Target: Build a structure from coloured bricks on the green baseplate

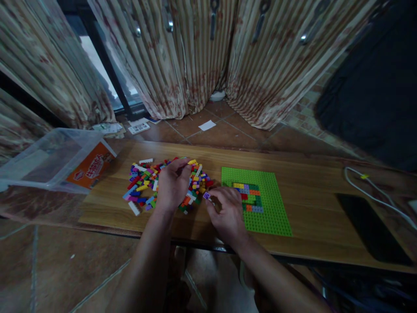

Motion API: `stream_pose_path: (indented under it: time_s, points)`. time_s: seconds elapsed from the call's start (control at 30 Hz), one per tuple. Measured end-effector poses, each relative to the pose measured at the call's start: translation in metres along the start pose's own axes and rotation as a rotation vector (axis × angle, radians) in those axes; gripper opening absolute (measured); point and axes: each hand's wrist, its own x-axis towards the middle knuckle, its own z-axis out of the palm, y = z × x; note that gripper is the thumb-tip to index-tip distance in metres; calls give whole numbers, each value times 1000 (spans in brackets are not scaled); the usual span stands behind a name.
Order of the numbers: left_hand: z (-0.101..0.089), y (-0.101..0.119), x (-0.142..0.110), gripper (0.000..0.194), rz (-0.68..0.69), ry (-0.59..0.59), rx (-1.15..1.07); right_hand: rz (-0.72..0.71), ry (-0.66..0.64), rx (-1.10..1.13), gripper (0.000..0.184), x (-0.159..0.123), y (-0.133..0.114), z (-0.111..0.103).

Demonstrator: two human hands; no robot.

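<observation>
Over the pile of colourful toy bricks [143, 188] is my left hand [172, 184]. Its fingers are curled in toward the thumb, and whatever lies between the tips cannot be made out. My right hand [228, 211] pinches a small purple brick [206, 196] between thumb and fingers, just right of the pile. Beside that hand lies a green studded baseplate [270, 191], partly covered by it. A block of joined bricks [256, 192] in yellow, orange, red, blue, grey and green sits on the baseplate; its left part is hidden by my right hand.
The wooden table [312, 204] carries a dark flat slab [371, 228] and a white cable [374, 193] at the right. A clear plastic bin [55, 152] with an orange label stands at the left. Curtains [195, 56] hang behind; papers [207, 125] lie on the tiled floor.
</observation>
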Motion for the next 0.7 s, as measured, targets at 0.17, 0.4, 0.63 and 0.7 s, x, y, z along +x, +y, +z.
stream_pose_path:
  time_s: [0.17, 0.4, 0.63, 0.7]
  points:
    - [-12, -5, 7, 25, -21, 81, -42, -5, 5, -102, 9, -1, 7, -1]
    - [-20, -6, 11, 27, -27, 122, -54, -20, -27, -179, 14, -4, 10, 1]
    - [-22, -9, 10, 23, -5, 132, -30, -74, 9, -140, 18, -5, 10, 3]
    - [-22, -11, 11, 23, 11, 131, -37, -142, -3, -112, 20, -6, 8, 6]
